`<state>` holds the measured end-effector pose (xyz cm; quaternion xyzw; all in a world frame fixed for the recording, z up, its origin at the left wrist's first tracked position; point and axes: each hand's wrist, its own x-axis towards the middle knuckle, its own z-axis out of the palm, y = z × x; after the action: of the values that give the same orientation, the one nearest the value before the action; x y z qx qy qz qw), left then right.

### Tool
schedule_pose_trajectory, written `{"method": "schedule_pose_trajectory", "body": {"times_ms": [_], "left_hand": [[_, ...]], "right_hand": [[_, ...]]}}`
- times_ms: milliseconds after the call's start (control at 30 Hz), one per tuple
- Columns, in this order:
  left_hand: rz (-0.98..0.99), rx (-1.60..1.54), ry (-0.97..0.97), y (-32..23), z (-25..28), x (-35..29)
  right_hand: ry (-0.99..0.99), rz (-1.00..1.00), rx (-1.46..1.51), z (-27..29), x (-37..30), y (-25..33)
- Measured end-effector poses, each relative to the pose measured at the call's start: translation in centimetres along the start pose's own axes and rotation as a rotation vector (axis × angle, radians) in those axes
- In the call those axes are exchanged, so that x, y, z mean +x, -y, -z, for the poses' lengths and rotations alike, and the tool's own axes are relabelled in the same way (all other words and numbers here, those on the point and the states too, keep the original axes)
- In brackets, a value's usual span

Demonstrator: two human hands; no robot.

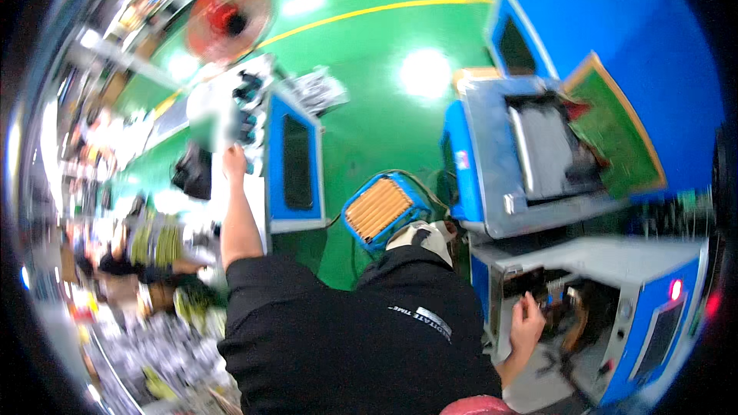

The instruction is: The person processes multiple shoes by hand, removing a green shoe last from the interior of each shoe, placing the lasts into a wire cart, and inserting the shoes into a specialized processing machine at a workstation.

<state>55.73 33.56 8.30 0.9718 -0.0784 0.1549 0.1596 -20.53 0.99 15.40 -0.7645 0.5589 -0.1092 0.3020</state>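
White counter [259, 194] carries dark pieces [247, 127] near the person's left hand [234, 160]; blur hides whether its grip is closed on anything. The right hand [527, 324], fingers bent, is at the open front of a blue-and-white machine [652, 296]; whether that grip holds something cannot be told. A blue stool [377, 211] with tan slats stands on green floor [361, 46].

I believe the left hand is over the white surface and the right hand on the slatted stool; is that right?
Not quite: the head view shows the right hand by the open blue-and-white machine, not on the slatted stool. The rest holds.
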Motion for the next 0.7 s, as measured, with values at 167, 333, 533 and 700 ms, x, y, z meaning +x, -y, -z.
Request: {"method": "schedule_pose_trajectory", "body": {"times_ms": [167, 333, 533, 700], "left_hand": [[-0.128, -0.319, 0.648, -16.3, -16.5, -14.5], [0.012, -0.907, 1.458, -42.9, -24.2, -31.5], [-0.641, -0.762, 1.496, -66.2, -27.4, -45.9], [-0.827, -0.603, 1.301, -77.3, -25.2, -50.5]], "right_hand": [[-0.479, 0.043, -0.181, 6.8, 1.8, 0.0], [-1.117, -0.097, -0.4, 16.2, 4.8, 2.8], [-0.996, -0.095, -0.902, 17.4, 10.9, -2.2], [-1.236, -0.031, -0.913, 15.5, 12.2, -4.0]]}}
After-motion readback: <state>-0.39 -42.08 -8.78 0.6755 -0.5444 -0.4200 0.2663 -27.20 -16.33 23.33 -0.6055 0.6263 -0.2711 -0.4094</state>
